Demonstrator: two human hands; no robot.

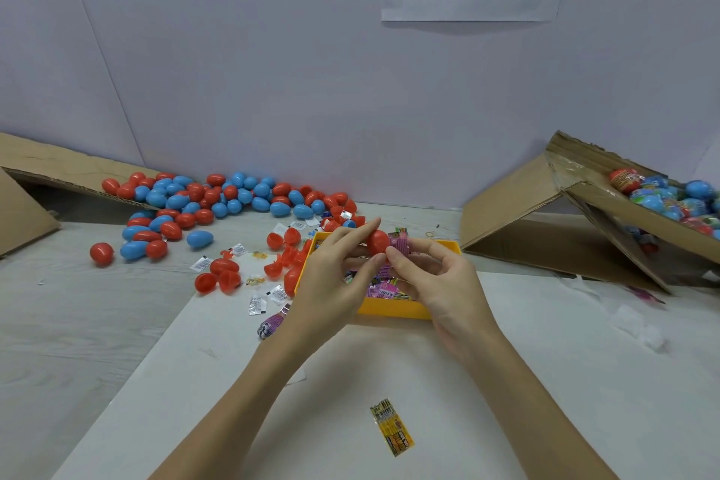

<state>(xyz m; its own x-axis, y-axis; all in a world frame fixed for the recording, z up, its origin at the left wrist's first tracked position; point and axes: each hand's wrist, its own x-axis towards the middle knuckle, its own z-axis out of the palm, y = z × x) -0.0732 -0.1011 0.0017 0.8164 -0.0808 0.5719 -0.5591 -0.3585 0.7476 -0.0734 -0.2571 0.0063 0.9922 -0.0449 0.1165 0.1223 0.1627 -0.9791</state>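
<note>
We are pinching the red egg (377, 242) in our left hand (339, 269) above the yellow tray (389, 310), our right hand (432, 277) gripping the pink sleeve (399, 245), aiming to slide it on squarely, uncreased.

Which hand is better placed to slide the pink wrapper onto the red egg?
Right. The right hand already pinches the pink wrapper, right beside the red egg. The left hand is busy holding that egg above the yellow tray.
</note>
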